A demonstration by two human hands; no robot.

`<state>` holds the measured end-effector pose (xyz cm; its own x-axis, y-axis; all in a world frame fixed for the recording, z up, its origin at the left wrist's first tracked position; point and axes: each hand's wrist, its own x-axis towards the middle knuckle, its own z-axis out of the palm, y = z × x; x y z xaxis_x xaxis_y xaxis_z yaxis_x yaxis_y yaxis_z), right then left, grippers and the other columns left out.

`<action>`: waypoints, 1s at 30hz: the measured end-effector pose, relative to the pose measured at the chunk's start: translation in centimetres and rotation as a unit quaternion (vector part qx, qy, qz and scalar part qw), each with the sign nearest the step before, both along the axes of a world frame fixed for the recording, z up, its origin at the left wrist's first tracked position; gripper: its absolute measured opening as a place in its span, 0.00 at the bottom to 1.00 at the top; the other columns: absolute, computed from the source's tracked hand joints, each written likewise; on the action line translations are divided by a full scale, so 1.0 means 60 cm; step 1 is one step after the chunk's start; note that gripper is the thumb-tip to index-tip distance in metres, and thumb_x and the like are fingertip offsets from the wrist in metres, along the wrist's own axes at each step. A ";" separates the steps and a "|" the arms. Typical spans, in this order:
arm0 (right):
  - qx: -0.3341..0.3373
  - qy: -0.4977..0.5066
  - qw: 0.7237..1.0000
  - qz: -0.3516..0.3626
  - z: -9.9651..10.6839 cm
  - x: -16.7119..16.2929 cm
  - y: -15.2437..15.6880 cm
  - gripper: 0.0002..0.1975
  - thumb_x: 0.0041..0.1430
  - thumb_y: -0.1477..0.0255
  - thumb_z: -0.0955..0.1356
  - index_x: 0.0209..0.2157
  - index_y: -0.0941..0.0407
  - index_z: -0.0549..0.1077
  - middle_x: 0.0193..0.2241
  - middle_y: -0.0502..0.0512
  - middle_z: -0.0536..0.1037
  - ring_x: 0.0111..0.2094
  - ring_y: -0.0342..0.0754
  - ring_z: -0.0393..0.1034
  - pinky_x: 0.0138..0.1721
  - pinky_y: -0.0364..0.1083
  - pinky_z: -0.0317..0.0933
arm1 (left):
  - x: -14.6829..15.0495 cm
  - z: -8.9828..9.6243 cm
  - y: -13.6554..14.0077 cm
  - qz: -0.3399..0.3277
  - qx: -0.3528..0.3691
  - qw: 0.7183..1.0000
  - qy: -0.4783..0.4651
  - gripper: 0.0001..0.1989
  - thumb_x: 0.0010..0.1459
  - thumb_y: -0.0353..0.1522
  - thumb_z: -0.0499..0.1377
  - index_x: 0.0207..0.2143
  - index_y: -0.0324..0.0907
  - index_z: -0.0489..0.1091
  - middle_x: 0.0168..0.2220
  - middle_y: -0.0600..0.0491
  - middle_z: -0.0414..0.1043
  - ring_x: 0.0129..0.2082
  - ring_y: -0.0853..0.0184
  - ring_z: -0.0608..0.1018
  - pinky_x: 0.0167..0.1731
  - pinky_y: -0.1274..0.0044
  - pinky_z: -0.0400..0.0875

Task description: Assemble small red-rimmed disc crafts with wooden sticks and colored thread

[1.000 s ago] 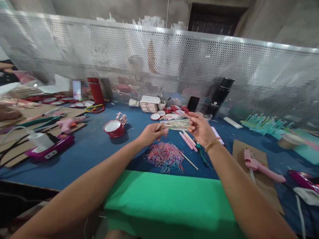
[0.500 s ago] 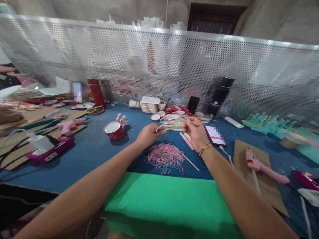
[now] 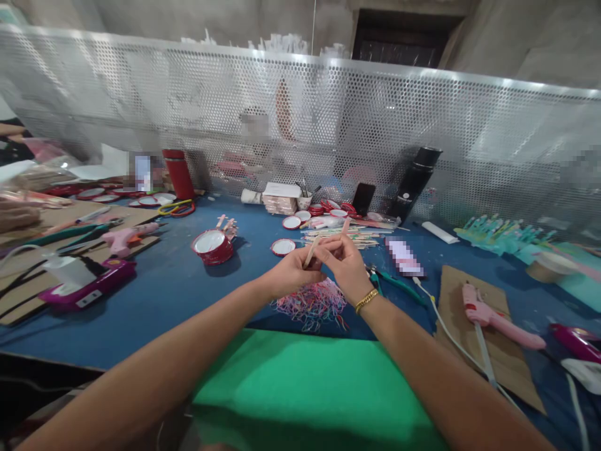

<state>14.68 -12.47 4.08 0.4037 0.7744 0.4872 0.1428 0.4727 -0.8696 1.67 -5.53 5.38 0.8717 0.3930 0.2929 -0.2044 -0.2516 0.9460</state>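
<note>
My left hand (image 3: 300, 270) and my right hand (image 3: 346, 266) meet above a tangle of thin multicoloured strings or bands (image 3: 312, 307). Both hands are closed. A pale flat stick (image 3: 310, 252) juts up from my left fingers, beside the right thumb. Out past my right fingers pokes a pink stick (image 3: 346, 226); where the two sticks lie inside the hands is hidden. Green-handled pliers (image 3: 399, 285) rest just right of my right wrist. Behind the hands lies a heap of thin pale sticks (image 3: 369, 237).
A red-rimmed white disc (image 3: 283, 247) and a red-and-white round stack (image 3: 212, 247) lie left. Pink glue guns (image 3: 488, 313) (image 3: 124, 239) rest on both sides. A phone (image 3: 404, 257) with a cable, a black bottle (image 3: 417, 181) and a perforated metal screen (image 3: 300, 125) stand behind. Green cloth (image 3: 300, 382) lies in front.
My hands, apart before, have come together over the strings. The pale and pink sticks now stick out of them. Pliers and a red-rimmed disc now show; the stick lying across the strings is no longer visible.
</note>
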 end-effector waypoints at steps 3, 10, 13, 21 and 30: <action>0.039 0.030 0.999 -0.004 0.006 -0.017 -0.007 0.09 0.53 0.65 0.71 0.28 0.54 0.68 0.35 0.50 0.75 0.38 0.47 0.71 0.44 0.49 0.65 | 0.002 0.004 -0.011 0.030 0.083 0.996 -0.017 0.18 0.49 0.30 0.65 0.45 0.38 0.74 0.30 0.55 0.68 0.33 0.68 0.68 0.36 0.76 0.64; 0.037 -0.058 0.992 -0.104 0.026 -0.018 -0.026 0.11 0.61 0.62 0.66 0.27 0.52 0.67 0.27 0.49 0.74 0.30 0.45 0.68 0.38 0.47 0.64 | 0.004 0.018 -0.036 0.053 0.154 0.986 -0.032 0.09 0.51 0.32 0.64 0.37 0.40 0.73 0.29 0.55 0.62 0.35 0.67 0.66 0.41 0.74 0.64; 0.019 -0.061 0.994 -0.085 0.031 0.002 -0.024 0.22 0.65 0.54 0.60 0.24 0.52 0.70 0.26 0.52 0.75 0.31 0.47 0.69 0.38 0.49 0.64 | 0.003 0.017 -0.041 0.030 0.078 0.996 -0.004 0.14 0.52 0.33 0.64 0.42 0.41 0.73 0.27 0.57 0.57 0.28 0.72 0.61 0.31 0.78 0.61; 0.026 -0.122 0.989 -0.082 0.040 0.013 -0.027 0.15 0.63 0.57 0.64 0.32 0.51 0.75 0.34 0.52 0.78 0.37 0.48 0.70 0.42 0.48 0.62 | 0.009 -0.009 -0.032 -0.058 -0.179 0.982 0.005 0.14 0.58 0.40 0.59 0.39 0.39 0.70 0.23 0.59 0.53 0.18 0.77 0.52 0.18 0.81 0.43; -0.019 -0.155 0.985 -0.070 0.025 0.006 -0.026 0.09 0.59 0.64 0.68 0.27 0.53 0.71 0.24 0.46 0.72 0.23 0.42 0.59 0.27 0.43 0.55 | 0.008 -0.003 -0.017 0.030 0.036 0.998 0.033 0.18 0.56 0.46 0.59 0.33 0.39 0.69 0.29 0.54 0.67 0.28 0.71 0.67 0.28 0.79 0.62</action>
<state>15.06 -14.01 5.60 0.3440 0.7418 0.5757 0.4657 0.3976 -0.7906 2.15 -6.55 5.18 0.8659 0.4245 0.2647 -0.1244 -0.3298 0.9358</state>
